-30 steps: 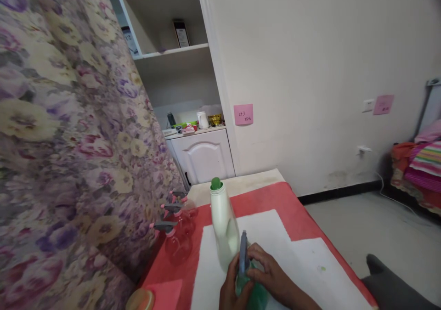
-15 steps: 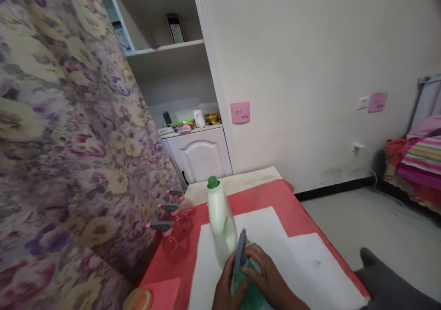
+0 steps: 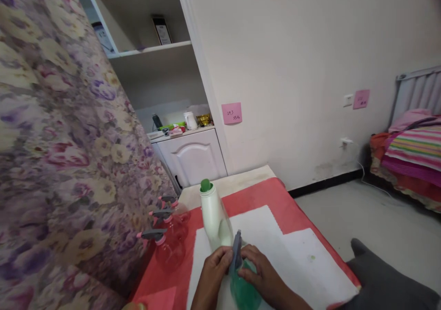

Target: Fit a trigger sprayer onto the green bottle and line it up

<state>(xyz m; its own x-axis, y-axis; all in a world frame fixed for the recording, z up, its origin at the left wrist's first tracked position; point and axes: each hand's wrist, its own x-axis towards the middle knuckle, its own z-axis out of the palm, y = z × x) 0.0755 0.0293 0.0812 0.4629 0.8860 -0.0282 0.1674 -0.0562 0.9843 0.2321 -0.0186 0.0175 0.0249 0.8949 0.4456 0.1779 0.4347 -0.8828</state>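
A spray bottle (image 3: 246,288) with green liquid and a grey trigger head stands at the table's near side, its head towards the white bottle. My left hand (image 3: 216,269) is closed, fingertips pinching the left side of the grey head. From the right, my right hand (image 3: 260,269) wraps thumb and fingers round the neck just below the head. Directly behind stands a tall pale-green bottle (image 3: 214,218) with a green spout and no cap on it. Three clear spray bottles (image 3: 168,251) with pink collars and grey triggers are lined up at the left.
White paper sheets (image 3: 303,259) lie over a red tablecloth (image 3: 257,194). A floral curtain (image 3: 69,163) hangs close on the left. Behind are a cupboard (image 3: 195,158) and a wall; a grey object (image 3: 382,278) sits right of the table, with a bed (image 3: 413,154) further off.
My left hand has shifted from low on the bottle's side up to its grey head. My right hand keeps its hold at the neck. The view has turned slightly right.
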